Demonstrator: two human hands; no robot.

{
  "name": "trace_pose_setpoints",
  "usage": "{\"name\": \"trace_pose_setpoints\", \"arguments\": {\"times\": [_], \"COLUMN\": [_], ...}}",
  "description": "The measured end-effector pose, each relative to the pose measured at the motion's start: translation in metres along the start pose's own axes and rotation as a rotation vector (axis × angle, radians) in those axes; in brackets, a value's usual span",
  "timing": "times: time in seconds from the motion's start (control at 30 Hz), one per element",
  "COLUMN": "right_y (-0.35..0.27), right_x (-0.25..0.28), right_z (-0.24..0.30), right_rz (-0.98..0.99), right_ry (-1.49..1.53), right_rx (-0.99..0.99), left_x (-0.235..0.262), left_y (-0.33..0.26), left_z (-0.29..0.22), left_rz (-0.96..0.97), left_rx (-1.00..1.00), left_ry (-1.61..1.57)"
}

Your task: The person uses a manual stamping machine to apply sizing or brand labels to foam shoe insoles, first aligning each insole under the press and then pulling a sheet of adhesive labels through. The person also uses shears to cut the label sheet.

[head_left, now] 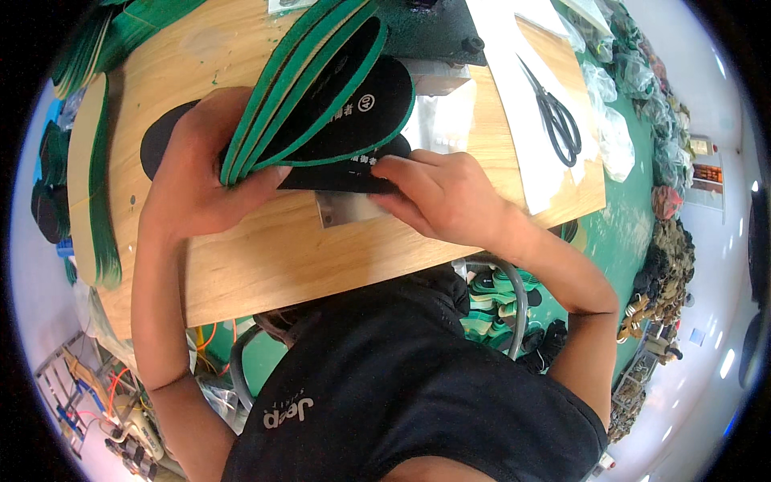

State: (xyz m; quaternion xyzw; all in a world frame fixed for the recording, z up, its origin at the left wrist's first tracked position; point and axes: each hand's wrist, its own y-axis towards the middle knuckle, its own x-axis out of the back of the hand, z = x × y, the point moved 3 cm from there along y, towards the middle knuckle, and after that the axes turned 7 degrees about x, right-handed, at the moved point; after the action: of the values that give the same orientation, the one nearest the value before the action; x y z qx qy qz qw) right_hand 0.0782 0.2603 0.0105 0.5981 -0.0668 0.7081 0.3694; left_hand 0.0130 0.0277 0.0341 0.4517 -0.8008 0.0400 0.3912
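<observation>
My left hand (201, 173) grips a fanned stack of several shoe insoles (321, 88), black on top with green edges, held tilted above the wooden table (265, 257). My right hand (438, 193) presses its fingers on one black insole (341, 177) that lies flat on a small metal plate (345, 209) at the table's middle. That insole is partly hidden under the stack and my fingers.
Black scissors (558, 120) lie on white sheets (522, 96) at the right. A dark green machine base (426, 28) stands at the far edge. Another black insole (157, 140) lies left of my hand; green insole stacks (100, 193) line the left edge. Insoles fill a basket (494, 309) below.
</observation>
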Motion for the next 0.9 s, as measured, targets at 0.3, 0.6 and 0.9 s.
{"name": "trace_pose_setpoints", "arguments": {"times": [0.3, 0.6, 0.9], "right_y": [-0.023, -0.062, -0.050], "right_x": [0.006, 0.042, 0.034], "right_z": [-0.002, -0.043, -0.070], "right_rz": [0.029, -0.327, -0.553], "right_ry": [-0.049, 0.113, 0.408], "right_rx": [0.049, -0.823, -0.877], "left_x": [0.001, 0.004, 0.006], "left_y": [-0.016, -0.011, 0.008], "left_z": [0.015, 0.014, -0.017], "left_rz": [-0.149, -0.132, -0.381], "left_rx": [0.293, 0.446, -0.067], "left_ry": [-0.157, -0.175, 0.135]}}
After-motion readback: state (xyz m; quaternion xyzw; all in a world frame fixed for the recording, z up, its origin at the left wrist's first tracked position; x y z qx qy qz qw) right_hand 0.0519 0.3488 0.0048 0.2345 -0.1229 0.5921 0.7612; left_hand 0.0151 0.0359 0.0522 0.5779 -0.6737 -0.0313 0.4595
